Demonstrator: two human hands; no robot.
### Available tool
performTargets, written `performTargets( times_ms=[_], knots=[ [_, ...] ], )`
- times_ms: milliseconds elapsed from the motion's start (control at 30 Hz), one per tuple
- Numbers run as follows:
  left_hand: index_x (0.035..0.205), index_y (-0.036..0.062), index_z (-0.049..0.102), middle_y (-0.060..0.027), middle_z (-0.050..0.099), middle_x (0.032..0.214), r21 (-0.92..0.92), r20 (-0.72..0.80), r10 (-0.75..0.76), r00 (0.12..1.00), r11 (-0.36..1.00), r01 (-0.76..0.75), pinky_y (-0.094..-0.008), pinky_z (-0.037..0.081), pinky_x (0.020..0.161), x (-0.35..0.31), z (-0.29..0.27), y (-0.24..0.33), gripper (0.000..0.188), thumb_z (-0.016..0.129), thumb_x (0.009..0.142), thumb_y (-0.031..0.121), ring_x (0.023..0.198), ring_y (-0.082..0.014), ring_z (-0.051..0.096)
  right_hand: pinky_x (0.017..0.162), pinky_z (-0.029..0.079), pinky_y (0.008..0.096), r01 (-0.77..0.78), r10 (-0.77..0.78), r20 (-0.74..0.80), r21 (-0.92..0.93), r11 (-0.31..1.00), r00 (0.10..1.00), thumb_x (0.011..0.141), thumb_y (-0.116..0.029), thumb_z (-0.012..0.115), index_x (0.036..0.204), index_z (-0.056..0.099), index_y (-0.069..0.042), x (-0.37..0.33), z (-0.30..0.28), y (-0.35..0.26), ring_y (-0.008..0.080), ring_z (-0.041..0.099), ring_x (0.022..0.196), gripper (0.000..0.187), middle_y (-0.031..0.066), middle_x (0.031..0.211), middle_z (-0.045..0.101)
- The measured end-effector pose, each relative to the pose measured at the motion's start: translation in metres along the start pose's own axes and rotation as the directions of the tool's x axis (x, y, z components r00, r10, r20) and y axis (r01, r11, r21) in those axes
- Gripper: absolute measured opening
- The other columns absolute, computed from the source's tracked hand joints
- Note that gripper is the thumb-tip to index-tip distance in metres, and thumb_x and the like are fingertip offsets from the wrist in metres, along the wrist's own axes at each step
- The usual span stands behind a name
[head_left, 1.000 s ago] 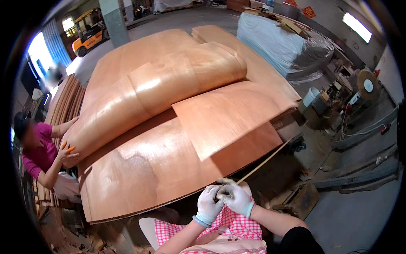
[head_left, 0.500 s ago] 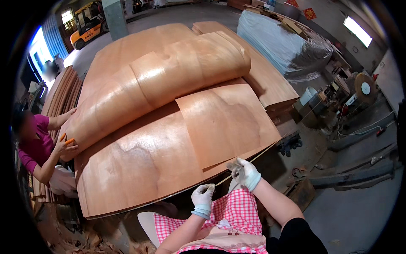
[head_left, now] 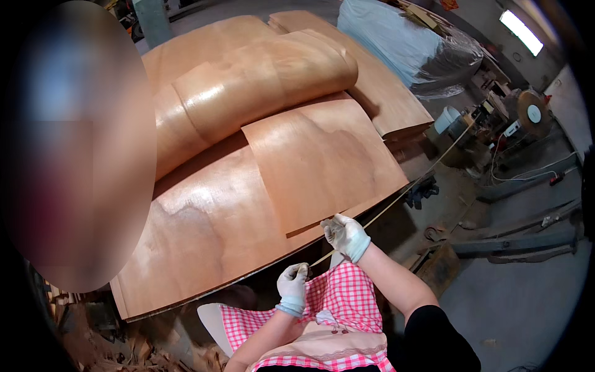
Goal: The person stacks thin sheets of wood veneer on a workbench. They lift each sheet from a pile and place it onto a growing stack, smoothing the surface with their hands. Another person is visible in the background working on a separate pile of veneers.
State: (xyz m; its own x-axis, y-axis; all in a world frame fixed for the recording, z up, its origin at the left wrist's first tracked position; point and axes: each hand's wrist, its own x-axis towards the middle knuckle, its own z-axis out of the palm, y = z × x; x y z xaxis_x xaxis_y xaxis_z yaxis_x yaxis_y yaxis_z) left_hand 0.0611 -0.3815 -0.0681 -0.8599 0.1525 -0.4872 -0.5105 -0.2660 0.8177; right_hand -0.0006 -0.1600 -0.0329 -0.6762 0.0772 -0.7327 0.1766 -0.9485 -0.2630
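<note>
The left hand is pinching a thin strip; whether the right hand is gripping, I cannot tell. Wood sheets are lying near a plastic-wrapped pile.

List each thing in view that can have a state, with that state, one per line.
Thin strip: extended, running past the right hand
Left hand: gloved, closed on the thin strip
Right hand: gloved, at the thin strip; grip unclear
Large wood sheet: curled over
Smaller wood sheet: lying mostly flat
Stack: covered in plastic
Checked apron: worn
</note>
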Motion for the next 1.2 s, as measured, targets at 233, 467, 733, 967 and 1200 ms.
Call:
performTargets(
  times_ms=[233, 467, 733, 967, 1200],
  knots=[
    [0.095, -0.0006, 0.072, -0.0035, 0.070, 0.081, 0.046, 0.001, 0.024, 1.000, 0.999, -0.024, -0.0254, 0.052, 0.067, -0.001, 0.000, 0.001, 0.008, 0.071, 0.094, 0.007, 0.070, -0.0111, 0.062, 0.078, 0.061, 0.0355, 0.016, -0.015, -0.060, 0.003, 1.000, 0.998, 0.105, -0.018, 0.049, 0.101, 0.060, -0.004, -0.012, 0.006, 0.002, 0.0249, 0.069, 0.083, 0.019, 0.0111, 0.088, 0.069],
    [0.093, -0.0018, 0.071, -0.0032, 0.069, 0.080, 0.016, 0.045, 0.068, 0.997, 0.998, -0.068, -0.0250, 0.051, 0.069, -0.012, 0.005, 0.014, 0.008, 0.069, 0.094, 0.006, 0.072, -0.0101, 0.061, 0.086, 0.057, 0.0389, 0.587, -0.375, 0.526, -0.807, 0.060, 0.763, 0.101, -0.021, 0.057, 0.117, 0.068, -0.007, -0.076, 0.020, -0.006, 0.0254, 0.065, 0.111, 0.023, 0.0095, 0.122, 0.068],
    [0.093, -0.0016, 0.071, -0.0040, 0.068, 0.080, -0.042, -0.026, 0.128, 0.991, 0.991, -0.129, -0.0254, 0.050, 0.069, -0.031, -0.017, 0.071, 0.012, 0.071, 0.094, 0.011, 0.073, -0.0113, 0.060, 0.089, 0.053, 0.0439, 0.530, 0.105, 0.699, -0.427, -0.733, 0.708, 0.097, -0.033, 0.057, 0.103, 0.073, -0.013, -0.102, 0.052, 0.003, 0.0304, 0.065, 0.099, 0.027, 0.0100, 0.097, 0.070],
    [0.087, -0.0003, 0.070, -0.0030, 0.066, 0.078, -0.104, -0.341, 0.245, 0.908, 0.950, -0.295, -0.0251, 0.045, 0.063, -0.026, -0.126, 0.100, 0.011, 0.069, 0.095, 0.007, 0.068, -0.0115, 0.058, 0.112, 0.041, 0.0454, 0.568, 0.138, 0.731, -0.381, -0.730, 0.668, 0.095, -0.030, 0.062, 0.110, 0.073, -0.012, -0.087, 0.071, 0.023, 0.0309, 0.066, 0.102, 0.026, 0.0130, 0.099, 0.071],
    [0.095, -0.0004, 0.072, -0.0040, 0.070, 0.081, -0.072, -0.589, 0.284, 0.757, 0.914, -0.400, -0.0226, 0.049, 0.063, -0.056, -0.234, 0.124, 0.009, 0.071, 0.094, 0.008, 0.070, -0.0110, 0.063, 0.103, 0.046, 0.0453, 0.604, 0.186, 0.857, -0.170, -0.779, 0.481, 0.093, -0.026, 0.064, 0.110, 0.071, -0.007, -0.077, 0.109, 0.055, 0.0356, 0.062, 0.111, 0.027, 0.0139, 0.110, 0.070]
  ],
)
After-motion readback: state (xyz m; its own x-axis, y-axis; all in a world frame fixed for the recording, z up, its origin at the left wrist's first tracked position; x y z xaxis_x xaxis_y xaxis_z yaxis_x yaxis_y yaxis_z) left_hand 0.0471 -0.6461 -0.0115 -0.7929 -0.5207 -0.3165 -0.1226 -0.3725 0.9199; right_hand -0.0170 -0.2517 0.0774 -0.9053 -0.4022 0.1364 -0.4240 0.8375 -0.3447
